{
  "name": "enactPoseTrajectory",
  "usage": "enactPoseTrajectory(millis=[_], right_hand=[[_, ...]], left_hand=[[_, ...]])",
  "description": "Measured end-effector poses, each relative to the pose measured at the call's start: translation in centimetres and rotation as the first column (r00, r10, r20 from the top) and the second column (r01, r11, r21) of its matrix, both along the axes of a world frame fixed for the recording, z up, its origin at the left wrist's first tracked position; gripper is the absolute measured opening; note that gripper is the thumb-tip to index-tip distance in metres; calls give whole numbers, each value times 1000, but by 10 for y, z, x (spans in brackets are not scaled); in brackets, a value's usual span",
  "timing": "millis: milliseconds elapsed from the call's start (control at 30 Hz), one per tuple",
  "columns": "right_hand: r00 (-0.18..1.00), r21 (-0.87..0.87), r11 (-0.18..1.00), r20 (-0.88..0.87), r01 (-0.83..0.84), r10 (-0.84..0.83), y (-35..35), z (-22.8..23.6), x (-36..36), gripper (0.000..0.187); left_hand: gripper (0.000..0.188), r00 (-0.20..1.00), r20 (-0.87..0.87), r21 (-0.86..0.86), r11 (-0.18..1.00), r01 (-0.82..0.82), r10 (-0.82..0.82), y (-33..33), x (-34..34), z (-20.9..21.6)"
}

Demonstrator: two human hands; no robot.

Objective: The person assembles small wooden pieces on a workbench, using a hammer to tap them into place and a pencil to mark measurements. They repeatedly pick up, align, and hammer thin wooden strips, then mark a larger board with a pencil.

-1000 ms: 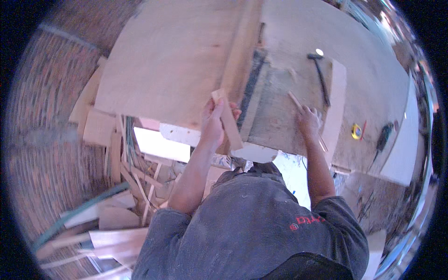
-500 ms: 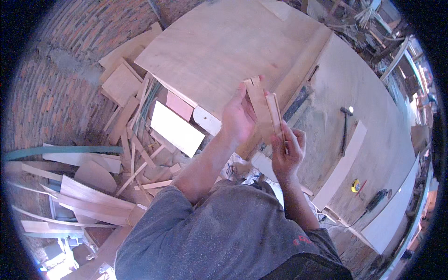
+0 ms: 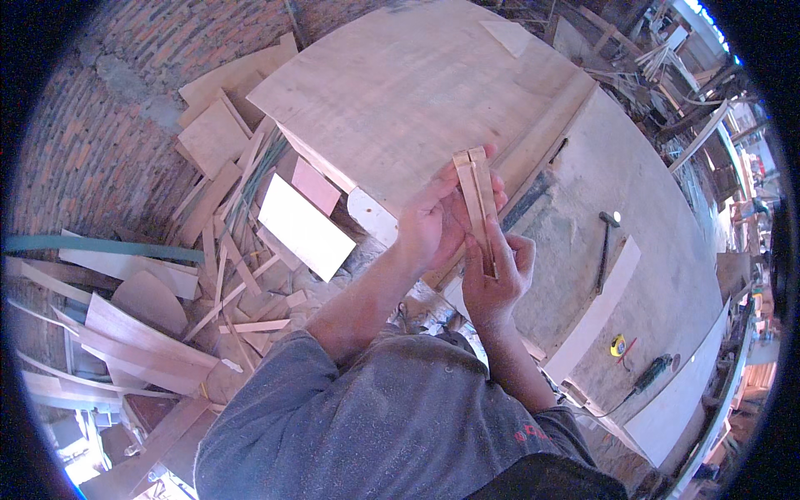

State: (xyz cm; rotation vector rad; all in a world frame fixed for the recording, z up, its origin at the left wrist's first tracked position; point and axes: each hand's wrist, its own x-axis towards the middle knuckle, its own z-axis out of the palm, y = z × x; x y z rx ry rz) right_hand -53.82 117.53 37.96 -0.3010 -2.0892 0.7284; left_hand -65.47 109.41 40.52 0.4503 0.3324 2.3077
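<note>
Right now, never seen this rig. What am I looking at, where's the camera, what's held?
There is no machine here: a person works with two bare hands. The one picture comes from a wide fisheye camera worn on the person's head, looking down, so straight edges bend near the rim and the forearms enter from below, above the grey shirt.

The left hand and right hand together hold two thin wooden strips side by side, raised over the work surface. Each hand has a closed grip on them.

Underneath lies a large plywood sheet and beside it a grey bench top. On that bench are a hammer, a yellow tape measure and a power tool with a cord. To the person's left, wood offcuts are piled on the brick floor.
</note>
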Motion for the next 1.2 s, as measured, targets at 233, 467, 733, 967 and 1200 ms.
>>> enactPoseTrajectory(millis=[233,467,733,967,1200], right_hand=[[1000,57,998,15,15,-16,-2,7,0,44],[998,65,998,64,-2,-2,-2,13,-2,46],[994,124,992,104,12,-25,9,6,-4,40],[995,93,996,104,-15,6,15,2,-3,36],[999,22,1000,52,-2,1,2,9,-14,44]], left_hand=[[59,995,40,92,992,92,-96,-2,-5,-2],[60,994,51,70,994,89,-93,-5,-11,-5],[27,890,-204,-539,712,-450,408,1,-10,-8],[28,895,-7,-530,757,-382,446,-3,-18,-9],[52,977,107,-234,959,-157,186,-3,-16,-12]])
